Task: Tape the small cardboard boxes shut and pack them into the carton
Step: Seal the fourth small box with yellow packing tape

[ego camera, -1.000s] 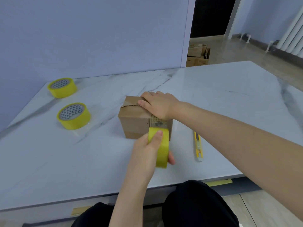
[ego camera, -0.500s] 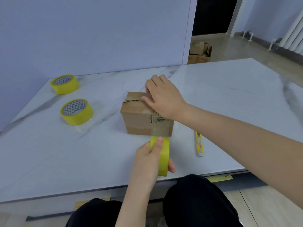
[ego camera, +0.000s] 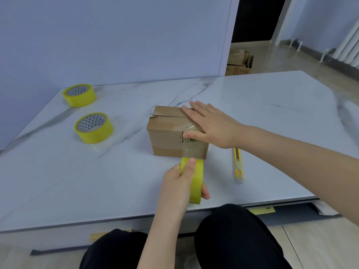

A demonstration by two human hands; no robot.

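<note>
The small cardboard box (ego camera: 171, 131) stands mid-table (ego camera: 272, 117); my right hand (ego camera: 211, 127) lies flat on its top, fingers released. Just in front of the box, my left hand (ego camera: 180, 183) grips a yellow tape roll (ego camera: 195, 181), its strip stuck down the box's near face

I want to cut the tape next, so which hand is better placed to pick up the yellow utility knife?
Probably the right hand: it lies open on the brown cardboard box, beside the yellow utility knife. The left hand is gripping the yellow tape roll.
</note>
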